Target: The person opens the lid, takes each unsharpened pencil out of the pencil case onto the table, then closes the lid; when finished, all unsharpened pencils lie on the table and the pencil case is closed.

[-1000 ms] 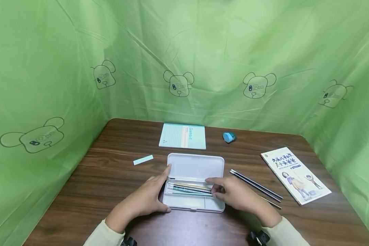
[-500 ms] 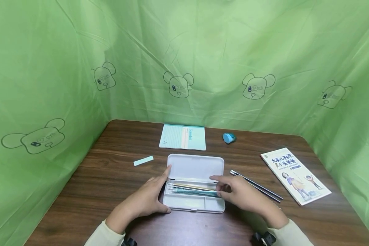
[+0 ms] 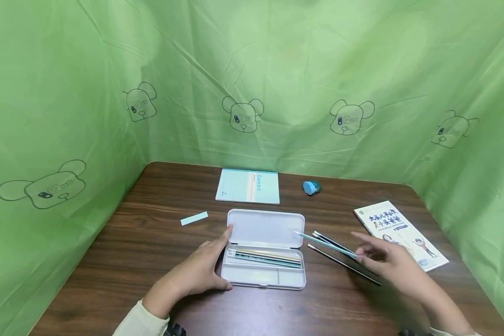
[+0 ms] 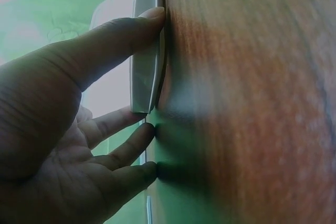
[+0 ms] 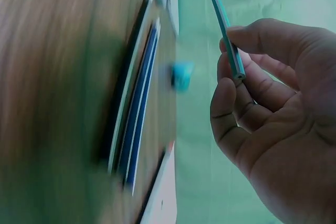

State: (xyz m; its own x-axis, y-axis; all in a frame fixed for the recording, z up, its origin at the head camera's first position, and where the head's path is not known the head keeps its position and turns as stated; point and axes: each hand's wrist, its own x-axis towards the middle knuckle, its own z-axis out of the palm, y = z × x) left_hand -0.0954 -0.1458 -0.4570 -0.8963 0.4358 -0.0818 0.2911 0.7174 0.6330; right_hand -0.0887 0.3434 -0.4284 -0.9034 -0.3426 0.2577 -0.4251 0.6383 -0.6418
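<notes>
My left hand (image 3: 201,268) rests against the left end of an open white pencil case (image 3: 258,228). Its thumb touches the case's front edge and its index finger reaches the lid's left side. In the left wrist view, the other fingertips touch the table. Several pencils (image 3: 266,258) lie in the case's long compartment. My right hand (image 3: 396,268) pinches a light teal pencil (image 3: 323,243) near one end, right of the case. In the right wrist view, the pencil (image 5: 220,14) sits between thumb and fingers. Beneath it, dark pencils (image 3: 344,264) lie on the table.
Behind the case lies a light blue notebook (image 3: 248,186), with a blue pencil sharpener (image 3: 311,187) to its right. A pale strip (image 3: 194,218) lies left of the case. At the right is a white book (image 3: 386,219). Green cloth (image 3: 294,60) surrounds the table.
My right hand has lifted the teal pencil out of the case and carried it to the right, over the loose pencils. The left hand has stayed at the case.
</notes>
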